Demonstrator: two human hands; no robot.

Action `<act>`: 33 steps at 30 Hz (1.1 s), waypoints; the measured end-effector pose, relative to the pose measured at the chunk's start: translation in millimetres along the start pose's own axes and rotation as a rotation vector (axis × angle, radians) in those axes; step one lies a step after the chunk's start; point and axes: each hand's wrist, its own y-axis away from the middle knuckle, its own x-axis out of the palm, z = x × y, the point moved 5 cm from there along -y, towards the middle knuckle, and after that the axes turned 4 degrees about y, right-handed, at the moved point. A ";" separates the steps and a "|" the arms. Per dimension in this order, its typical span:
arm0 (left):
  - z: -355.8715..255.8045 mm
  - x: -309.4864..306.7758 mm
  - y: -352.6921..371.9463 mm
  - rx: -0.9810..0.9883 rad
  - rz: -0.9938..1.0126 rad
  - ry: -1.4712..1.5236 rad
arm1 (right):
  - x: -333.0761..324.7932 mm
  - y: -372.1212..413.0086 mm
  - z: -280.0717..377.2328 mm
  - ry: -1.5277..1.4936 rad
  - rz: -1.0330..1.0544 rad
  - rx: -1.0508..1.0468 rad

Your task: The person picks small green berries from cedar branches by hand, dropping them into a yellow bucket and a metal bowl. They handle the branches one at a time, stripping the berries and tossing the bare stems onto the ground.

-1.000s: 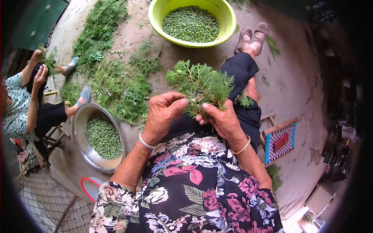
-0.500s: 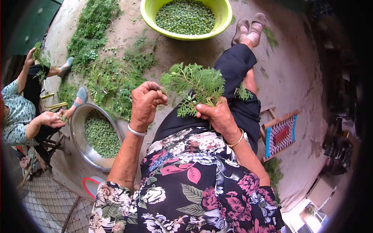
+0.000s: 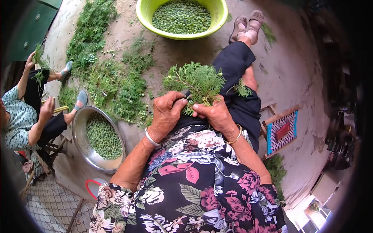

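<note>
A leafy green conifer sprig (image 3: 197,80) with a few small round green cones is over my lap. My right hand (image 3: 218,115) is closed around its stem, thumb on top. At the sprig's lower left edge is my left hand (image 3: 168,113), its thumb and forefinger pinched together; what lies between them is hidden. Another small sprig (image 3: 243,90) rests on my dark trousers by the knee. Beyond my hands stands a yellow-green basin (image 3: 179,36) holding many small green cones. To my left, a steel basin (image 3: 80,134) holds more of them.
Cut branches (image 3: 116,83) and loose cones cover the floor ahead on the left. A co-worker (image 3: 21,112) sits at the far left with a sprig in one raised hand. A low woven stool (image 3: 280,132) with a red item on it stands at my right.
My left hand has moved right and down, from beside the sprig to its lower edge. The right hand keeps its hold. The co-worker's lower hand has risen.
</note>
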 end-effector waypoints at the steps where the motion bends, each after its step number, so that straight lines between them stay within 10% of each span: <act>1: 1.0 -1.5 0.7 -0.014 -0.041 -0.005 | 0.2 -0.3 0.5 -0.001 0.020 -0.028; 5: 30.5 -33.1 -8.7 -0.305 -0.361 0.303 | -1.1 4.1 2.3 -0.017 -0.009 0.020; 11: 41.5 -14.0 7.2 -0.703 0.047 0.974 | -1.2 6.2 5.1 -0.085 -0.024 0.007; 19: 23.4 12.6 9.3 -0.532 0.295 1.100 | 5.3 9.2 16.1 -0.039 0.093 0.014; 29: 5.5 1.8 5.6 -0.128 0.269 0.191 | 2.2 8.2 11.4 0.048 0.072 0.008; 31: 0.2 -2.1 4.5 0.234 0.117 -0.212 | 5.2 10.6 14.7 -0.006 0.076 0.009; 33: 2.2 -3.8 2.5 0.120 0.181 -0.194 | 6.4 10.7 18.1 0.003 0.073 0.011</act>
